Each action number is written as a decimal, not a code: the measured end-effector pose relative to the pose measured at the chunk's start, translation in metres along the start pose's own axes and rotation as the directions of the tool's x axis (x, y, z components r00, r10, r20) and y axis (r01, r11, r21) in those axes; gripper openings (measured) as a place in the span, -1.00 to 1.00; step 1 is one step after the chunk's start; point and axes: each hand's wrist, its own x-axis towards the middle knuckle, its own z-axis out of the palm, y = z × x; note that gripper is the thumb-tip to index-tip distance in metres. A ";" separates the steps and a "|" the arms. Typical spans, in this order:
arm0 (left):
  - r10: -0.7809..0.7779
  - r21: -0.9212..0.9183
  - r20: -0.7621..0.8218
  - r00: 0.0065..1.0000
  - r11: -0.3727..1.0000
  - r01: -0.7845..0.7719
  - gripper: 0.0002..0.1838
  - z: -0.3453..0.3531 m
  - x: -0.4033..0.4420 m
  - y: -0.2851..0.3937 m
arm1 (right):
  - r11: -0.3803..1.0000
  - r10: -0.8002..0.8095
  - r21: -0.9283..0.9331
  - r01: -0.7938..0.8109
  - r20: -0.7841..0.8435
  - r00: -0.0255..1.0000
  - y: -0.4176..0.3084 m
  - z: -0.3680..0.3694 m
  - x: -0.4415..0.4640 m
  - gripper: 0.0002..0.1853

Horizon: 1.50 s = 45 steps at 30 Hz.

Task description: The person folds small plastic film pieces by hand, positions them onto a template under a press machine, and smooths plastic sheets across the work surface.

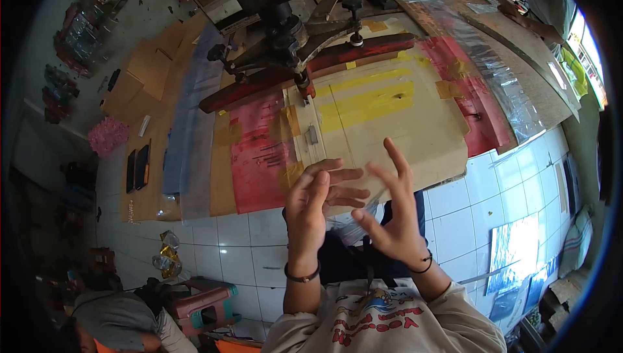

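My left hand [317, 198] is raised over the near edge of the worktable, its fingers loosely curved and apart. Just to its right, my right hand [397, 213] has its fingers spread, slightly smeared by motion. Nothing shows in either hand, and the two do not visibly touch. Beyond them lies a cream board [415, 139] with strips of yellow tape [370, 108] across it. Above the board stands a black metal press frame [285, 38] with a long red bar [383, 44].
Red sheets [256, 152] flank the board. To the left are a translucent bluish sheet [196, 139], a dark phone-like object [142, 166] and a pink bundle [108, 136]. Another person [548, 2] stands far right; one more [113, 314] is lower left beside a red-green stool [206, 304].
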 end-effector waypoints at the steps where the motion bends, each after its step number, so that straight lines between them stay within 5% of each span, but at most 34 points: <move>1: -0.025 0.045 0.033 0.999 0.999 0.023 -0.61 -0.001 0.005 0.005 | 0.991 0.089 0.102 -0.088 0.002 0.996 -0.001 -0.005 0.005 -0.16; 3: -0.044 0.113 0.085 0.995 0.993 0.034 -0.62 0.000 0.013 0.009 | 0.734 0.408 0.443 -0.515 0.318 0.856 0.003 -0.018 0.006 -0.09; 7: 0.016 0.084 0.211 0.977 0.996 -0.034 -0.52 -0.003 0.021 -0.003 | 0.911 0.327 0.220 -0.349 0.132 0.936 0.004 -0.021 0.022 0.00; 9: 0.081 0.024 0.208 0.975 0.996 -0.088 -0.40 0.004 0.016 -0.012 | 0.917 0.299 0.250 -0.312 0.089 0.950 0.010 -0.019 0.027 -0.02; 11: 0.061 0.059 0.056 0.997 0.996 -0.064 -0.30 0.007 0.005 -0.021 | 0.930 0.263 0.250 -0.268 0.057 0.963 0.015 -0.015 0.032 -0.06; 17: 0.037 0.224 -0.103 0.994 0.974 -0.013 -0.16 0.007 -0.013 -0.033 | 0.873 0.457 0.196 -0.446 -0.016 0.889 0.019 -0.017 0.050 -0.34; 20: -0.050 0.388 -0.068 0.996 0.919 0.073 -0.28 -0.007 -0.011 -0.031 | 0.975 0.212 -0.107 -0.197 0.157 0.965 0.045 -0.023 0.058 -0.50; 24: -0.125 0.613 -0.056 0.991 0.779 0.133 -0.58 -0.007 0.003 -0.011 | 0.766 0.174 -0.642 0.038 0.264 0.949 0.049 -0.016 0.073 -0.56; 27: -0.042 0.819 0.010 0.999 0.573 0.016 -0.67 -0.007 0.013 -0.007 | 0.725 -0.057 -0.627 0.286 0.359 0.932 0.064 -0.009 0.089 -0.57; 31: 0.124 0.989 0.075 0.989 0.117 -0.089 -0.64 -0.001 0.028 -0.011 | 0.763 -0.066 -0.550 0.340 0.457 0.887 0.095 0.001 0.100 -0.51; 38: 0.219 0.952 0.303 0.927 -0.035 -0.303 -0.51 -0.009 0.051 -0.017 | 0.709 0.000 -0.610 0.353 0.502 0.865 0.110 0.007 0.126 -0.45; 45: 0.076 0.941 0.324 0.943 0.073 -0.329 -0.38 -0.026 0.058 -0.030 | 0.644 0.035 -0.646 0.410 0.560 0.828 0.112 0.006 0.143 -0.45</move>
